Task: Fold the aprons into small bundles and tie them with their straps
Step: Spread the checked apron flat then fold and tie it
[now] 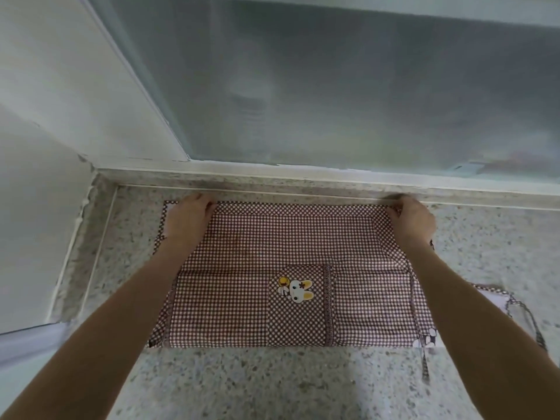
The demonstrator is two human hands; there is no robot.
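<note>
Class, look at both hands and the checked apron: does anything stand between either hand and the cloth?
Nothing visible does. The left hand and the right hand already grip the far corners of the apron, which lies spread on the speckled counter.

Single head-worn camera, wide-angle, looks forward and steeply down at close range; speckled stone counter (272,386) at 6 o'clock, frosted window (333,86) at 12 o'clock.

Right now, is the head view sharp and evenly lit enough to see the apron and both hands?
Head view: apron checks and rabbit patch read sharp; left hand and right hand slightly soft; light is dim and even, no glare on the counter; wide-angle bends the sill line; frosted window shows only haze.
</note>
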